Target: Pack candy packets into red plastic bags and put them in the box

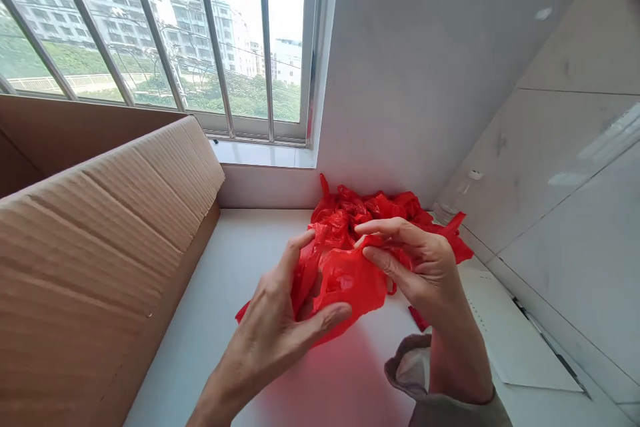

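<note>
A thin red plastic bag hangs bunched between my two hands above the white tabletop. My right hand pinches the bag's upper edge between thumb and fingers. Around the bag's left side curls my left hand, its thumb lying across the front and its other fingers partly hidden behind the red film. Just beyond them lies a heap of crumpled red plastic bags against the wall. A small dark red piece rests below my right wrist.
A large open cardboard box fills the left side. Behind it is a barred window with a sill. At the back right stands a clear bottle with a white cap. White sheets lie by the tiled wall on the right.
</note>
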`<state>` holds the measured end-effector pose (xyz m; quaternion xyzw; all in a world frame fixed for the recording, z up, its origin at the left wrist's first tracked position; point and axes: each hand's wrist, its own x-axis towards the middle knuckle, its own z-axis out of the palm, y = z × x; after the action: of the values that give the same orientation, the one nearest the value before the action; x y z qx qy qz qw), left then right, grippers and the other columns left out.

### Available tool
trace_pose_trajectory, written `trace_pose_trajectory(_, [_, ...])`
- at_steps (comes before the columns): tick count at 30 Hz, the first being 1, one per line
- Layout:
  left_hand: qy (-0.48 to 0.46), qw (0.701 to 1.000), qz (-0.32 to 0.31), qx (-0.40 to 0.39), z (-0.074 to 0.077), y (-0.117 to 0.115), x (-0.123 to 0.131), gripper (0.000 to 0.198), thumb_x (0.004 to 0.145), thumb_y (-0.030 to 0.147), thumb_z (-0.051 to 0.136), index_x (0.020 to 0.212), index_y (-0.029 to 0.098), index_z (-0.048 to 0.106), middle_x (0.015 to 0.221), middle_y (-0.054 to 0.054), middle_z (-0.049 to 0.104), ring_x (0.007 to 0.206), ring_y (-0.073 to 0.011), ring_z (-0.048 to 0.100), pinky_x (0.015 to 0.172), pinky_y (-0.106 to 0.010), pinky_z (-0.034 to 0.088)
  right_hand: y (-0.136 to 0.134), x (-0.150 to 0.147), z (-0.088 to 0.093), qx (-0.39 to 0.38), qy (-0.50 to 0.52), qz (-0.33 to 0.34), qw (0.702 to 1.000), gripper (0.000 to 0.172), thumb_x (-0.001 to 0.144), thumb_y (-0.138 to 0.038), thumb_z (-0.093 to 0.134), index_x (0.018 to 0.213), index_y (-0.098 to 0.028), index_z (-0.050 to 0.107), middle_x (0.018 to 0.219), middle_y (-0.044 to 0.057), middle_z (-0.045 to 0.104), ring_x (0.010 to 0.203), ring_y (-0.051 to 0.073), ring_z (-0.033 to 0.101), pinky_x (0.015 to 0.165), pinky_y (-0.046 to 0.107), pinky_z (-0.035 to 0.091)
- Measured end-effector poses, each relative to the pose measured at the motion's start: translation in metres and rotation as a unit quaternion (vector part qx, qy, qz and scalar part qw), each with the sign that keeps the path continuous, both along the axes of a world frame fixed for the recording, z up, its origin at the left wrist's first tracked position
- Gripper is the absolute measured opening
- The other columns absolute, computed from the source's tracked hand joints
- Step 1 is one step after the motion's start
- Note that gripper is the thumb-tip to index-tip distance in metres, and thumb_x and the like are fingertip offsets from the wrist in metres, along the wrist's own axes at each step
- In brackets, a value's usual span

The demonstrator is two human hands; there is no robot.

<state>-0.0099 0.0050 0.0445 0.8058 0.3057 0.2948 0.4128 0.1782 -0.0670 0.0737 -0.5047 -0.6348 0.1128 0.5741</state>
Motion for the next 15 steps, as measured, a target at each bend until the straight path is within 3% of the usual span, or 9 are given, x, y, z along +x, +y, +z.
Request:
trace_pose_trajectory(2, [0.018, 1.000, -0.004, -0.002, 0.001, -0.003, 0.007, 0.078, 0.078, 0.052, 0.071, 0.141, 0.032, 0.030, 0.066, 0.009, 0.047, 0.060, -0.0142, 0.044, 0.057, -0.025, 0.038, 0.000, -0.009, 0.000, 0.004, 0.003, 0.052, 0.999, 0.027, 0.088, -0.009, 0.063, 0.106, -0.027, 0.071, 0.090, -0.004, 0.073, 0.081, 0.010, 0.067, 0.075, 0.020, 0.053])
trace_pose_trajectory(4, [0.025, 0.999, -0.023, 0.017, 0.001, -0.006, 0.011, 0.067, 0.077, 0.043, 0.073, 0.133, 0.029, 0.040, 0.067, 0.009, 0.048, 0.059, -0.0133, 0.043, 0.058, -0.025, 0.037, 0.001, -0.018, 0.000, 0.011, -0.006, 0.108, 0.994, 0.027, 0.087, -0.008, 0.064, 0.106, -0.026, 0.071, 0.091, -0.003, 0.073, 0.081, 0.011, 0.068, 0.075, 0.021, 0.054])
trace_pose_trajectory(6, [0.029, 0.997, -0.054, 0.046, 0.001, -0.008, 0.012, 0.019, 0.083, 0.033, 0.063, 0.099, 0.026, 0.056, 0.068, 0.007, 0.050, 0.061, -0.0124, 0.041, 0.058, -0.024, 0.034, 0.002, -0.025, -0.001, 0.021, -0.021, 0.168, 0.985, 0.027, 0.087, -0.012, 0.066, 0.110, -0.025, 0.070, 0.094, 0.000, 0.074, 0.084, 0.014, 0.069, 0.078, 0.025, 0.056])
trace_pose_trajectory(7, [0.030, 0.997, -0.060, 0.048, 0.002, -0.008, 0.011, 0.011, 0.088, 0.031, 0.055, 0.080, 0.023, 0.053, 0.068, 0.007, 0.049, 0.061, -0.0122, 0.040, 0.057, -0.025, 0.032, 0.004, -0.027, -0.001, 0.029, -0.025, 0.191, 0.981, 0.027, 0.088, -0.015, 0.067, 0.113, -0.025, 0.069, 0.097, 0.001, 0.074, 0.087, 0.016, 0.069, 0.081, 0.028, 0.056])
trace_pose_trajectory(8, [0.032, 0.997, -0.058, 0.038, 0.003, -0.008, 0.010, 0.024, 0.092, 0.031, 0.048, 0.070, 0.021, 0.046, 0.066, 0.006, 0.047, 0.061, -0.0122, 0.038, 0.056, -0.025, 0.031, 0.005, -0.027, -0.001, 0.040, -0.026, 0.199, 0.979, 0.027, 0.090, -0.019, 0.066, 0.116, -0.025, 0.068, 0.099, 0.002, 0.074, 0.092, 0.018, 0.069, 0.084, 0.031, 0.056])
trace_pose_trajectory(11, [0.025, 0.998, -0.021, -0.061, 0.008, -0.008, 0.005, 0.032, 0.097, 0.040, 0.038, 0.070, 0.022, 0.040, 0.064, 0.005, 0.040, 0.059, -0.0135, 0.035, 0.055, -0.026, 0.031, 0.012, -0.017, -0.004, 0.038, -0.018, 0.127, 0.991, 0.025, 0.095, -0.023, 0.058, 0.118, -0.028, 0.068, 0.114, 0.004, 0.071, 0.110, 0.020, 0.064, 0.094, 0.035, 0.054])
trace_pose_trajectory(13, [0.000, 0.992, -0.019, -0.122, 0.012, -0.007, 0.003, 0.030, 0.096, 0.044, 0.039, 0.074, 0.023, 0.041, 0.067, 0.004, 0.039, 0.060, -0.0144, 0.035, 0.056, -0.026, 0.032, 0.018, -0.008, -0.007, -0.030, -0.021, 0.089, 0.995, 0.026, 0.095, -0.025, 0.057, 0.119, -0.028, 0.067, 0.120, 0.004, 0.068, 0.115, 0.020, 0.061, 0.096, 0.035, 0.052])
trace_pose_trajectory(15, [-0.024, 0.986, -0.023, -0.162, 0.013, -0.008, 0.003, 0.031, 0.095, 0.049, 0.039, 0.078, 0.024, 0.042, 0.067, 0.004, 0.036, 0.058, -0.0147, 0.032, 0.054, -0.026, 0.030, 0.024, -0.002, -0.011, -0.127, -0.003, 0.117, 0.985, 0.024, 0.093, -0.030, 0.061, 0.116, -0.025, 0.069, 0.114, 0.005, 0.070, 0.106, 0.019, 0.065, 0.090, 0.034, 0.054])
